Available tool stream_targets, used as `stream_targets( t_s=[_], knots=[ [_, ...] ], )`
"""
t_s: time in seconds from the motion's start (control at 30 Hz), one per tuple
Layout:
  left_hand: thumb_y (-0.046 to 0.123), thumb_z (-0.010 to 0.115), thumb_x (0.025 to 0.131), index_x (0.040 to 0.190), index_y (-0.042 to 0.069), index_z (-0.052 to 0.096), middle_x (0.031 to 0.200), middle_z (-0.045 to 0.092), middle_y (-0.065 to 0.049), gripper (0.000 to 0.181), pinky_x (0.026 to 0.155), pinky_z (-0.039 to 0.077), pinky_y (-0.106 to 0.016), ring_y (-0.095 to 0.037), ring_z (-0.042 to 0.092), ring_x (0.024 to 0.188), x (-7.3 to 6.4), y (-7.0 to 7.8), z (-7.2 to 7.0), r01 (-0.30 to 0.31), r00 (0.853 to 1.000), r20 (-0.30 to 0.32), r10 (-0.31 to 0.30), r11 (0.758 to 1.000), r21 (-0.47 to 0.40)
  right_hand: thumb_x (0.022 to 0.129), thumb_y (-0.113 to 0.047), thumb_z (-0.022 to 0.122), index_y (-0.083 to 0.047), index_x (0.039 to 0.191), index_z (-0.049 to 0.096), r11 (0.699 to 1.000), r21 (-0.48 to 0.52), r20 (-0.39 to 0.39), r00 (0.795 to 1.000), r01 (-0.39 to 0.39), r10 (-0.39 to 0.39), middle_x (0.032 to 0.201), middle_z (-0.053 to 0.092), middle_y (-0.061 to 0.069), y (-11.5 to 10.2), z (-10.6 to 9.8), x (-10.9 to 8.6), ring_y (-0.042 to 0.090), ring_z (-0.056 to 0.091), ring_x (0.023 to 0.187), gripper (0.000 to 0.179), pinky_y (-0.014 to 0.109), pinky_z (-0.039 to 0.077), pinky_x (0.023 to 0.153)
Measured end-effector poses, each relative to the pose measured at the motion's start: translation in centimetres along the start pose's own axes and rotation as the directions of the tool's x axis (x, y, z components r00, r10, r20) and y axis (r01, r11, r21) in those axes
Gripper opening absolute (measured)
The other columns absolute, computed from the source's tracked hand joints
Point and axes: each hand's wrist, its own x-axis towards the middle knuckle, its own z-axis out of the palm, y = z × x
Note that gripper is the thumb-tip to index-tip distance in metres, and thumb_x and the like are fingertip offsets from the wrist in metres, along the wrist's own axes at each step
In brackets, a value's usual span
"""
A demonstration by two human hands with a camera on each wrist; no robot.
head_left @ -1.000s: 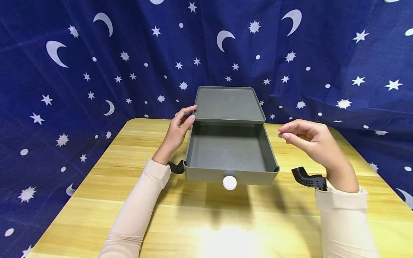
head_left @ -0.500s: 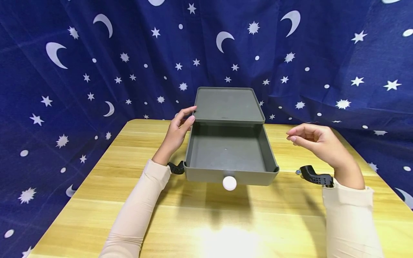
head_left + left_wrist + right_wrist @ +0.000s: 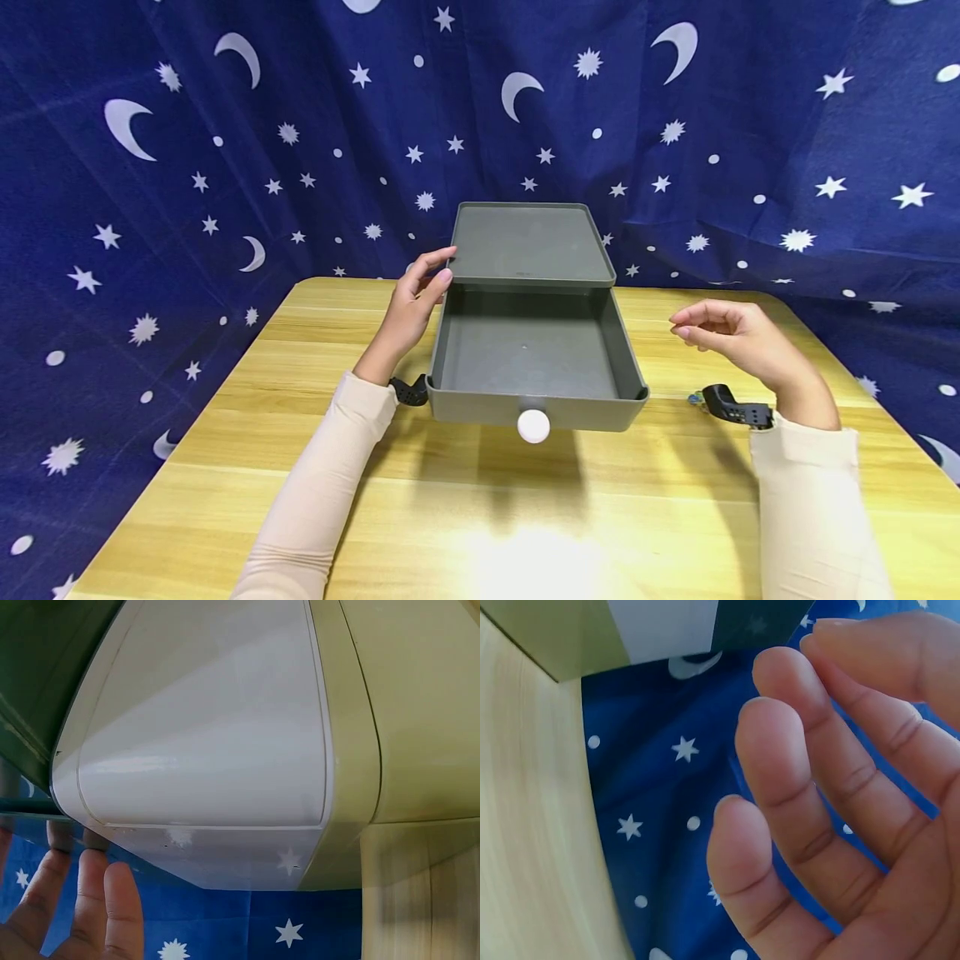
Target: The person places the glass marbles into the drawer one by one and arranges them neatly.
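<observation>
A small drawer cabinet (image 3: 528, 242) stands on the table, its dark grey-green top drawer (image 3: 465, 406) pulled out toward me with a bare floor and a white knob (image 3: 533, 426) in front. Below that top section, the left wrist view shows a white section (image 3: 202, 712) and a yellow one (image 3: 427, 712). My left hand (image 3: 408, 304) rests against the cabinet's upper left side, its fingers (image 3: 90, 900) extended at the green wall. Well to the right of the drawer, my right hand (image 3: 731, 333) hovers with loosely bent fingers (image 3: 772, 750), thumb near the index tip, nothing visible between them.
The wooden table (image 3: 262, 467) spreads around the cabinet. Behind it hangs a blue curtain (image 3: 360, 108) with white moons and stars. Small bluish bits (image 3: 693, 399) show beside the black camera mount (image 3: 731, 407) on the right wrist.
My right hand has moved to the right and slightly down, away from the drawer, bringing the small bluish bits into view. The left hand, cabinet and drawer have stayed put.
</observation>
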Motion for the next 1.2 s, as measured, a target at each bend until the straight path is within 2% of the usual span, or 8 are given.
stream_targets(
  t_s=[0.17,0.53,0.73,0.97,1.2],
  knots=[
    [0.019,0.051,0.11,0.153,0.001,0.055,0.156,0.052,-0.018,0.047,0.092,0.05,-0.034,-0.026,0.058,0.117,0.0,0.1,0.0,0.003,1.0,-0.001,-0.003,1.0,0.0,0.1,0.011,0.066,-0.027,0.107,0.081,1.0,0.009,-0.011,1.0,-0.026,0.026,0.102,0.078,-0.018,1.2,-0.5,-0.2,0.0,0.071,0.086,0.04,0.016,0.054,0.074],
    [0.019,0.052,0.11,0.153,0.001,0.055,0.156,0.052,-0.018,0.048,0.092,0.049,-0.034,-0.028,0.058,0.12,0.0,0.2,0.1,0.004,1.0,-0.003,-0.004,1.0,-0.001,0.101,0.009,0.065,-0.015,0.11,0.08,0.996,0.022,0.002,0.996,-0.091,0.091,0.105,0.077,-0.02,3.6,-1.8,-1.2,-0.003,0.071,0.091,0.03,0.02,0.053,0.074],
    [0.019,0.051,0.11,0.153,0.001,0.055,0.157,0.052,-0.018,0.047,0.092,0.049,-0.034,-0.026,0.058,0.118,0.0,0.1,0.1,0.006,1.0,-0.004,-0.006,1.0,-0.003,0.103,0.006,0.063,-0.016,0.113,0.079,0.989,0.013,0.036,0.988,-0.148,0.147,0.107,0.077,-0.02,5.0,-2.4,-1.8,-0.004,0.07,0.095,0.028,0.021,0.053,0.075],
    [0.019,0.052,0.109,0.153,0.0,0.054,0.157,0.052,-0.018,0.048,0.091,0.049,-0.032,-0.022,0.058,0.115,0.0,0.0,0.1,-0.007,1.0,-0.004,0.007,1.0,-0.006,0.104,0.006,0.062,-0.013,0.115,0.079,0.985,0.017,0.07,0.983,-0.173,0.172,0.108,0.077,-0.02,6.6,-2.8,-2.2,-0.003,0.07,0.096,0.027,0.022,0.054,0.076],
    [0.018,0.052,0.109,0.153,0.0,0.054,0.157,0.052,-0.018,0.048,0.092,0.049,-0.032,-0.02,0.057,0.114,0.0,0.0,0.1,-0.003,1.0,-0.005,0.003,1.0,-0.005,0.105,0.004,0.064,-0.012,0.113,0.079,0.97,0.018,0.094,0.966,-0.243,0.24,0.106,0.077,-0.019,7.6,-2.8,-2.4,-0.001,0.07,0.095,0.023,0.023,0.054,0.075]
  ],
)
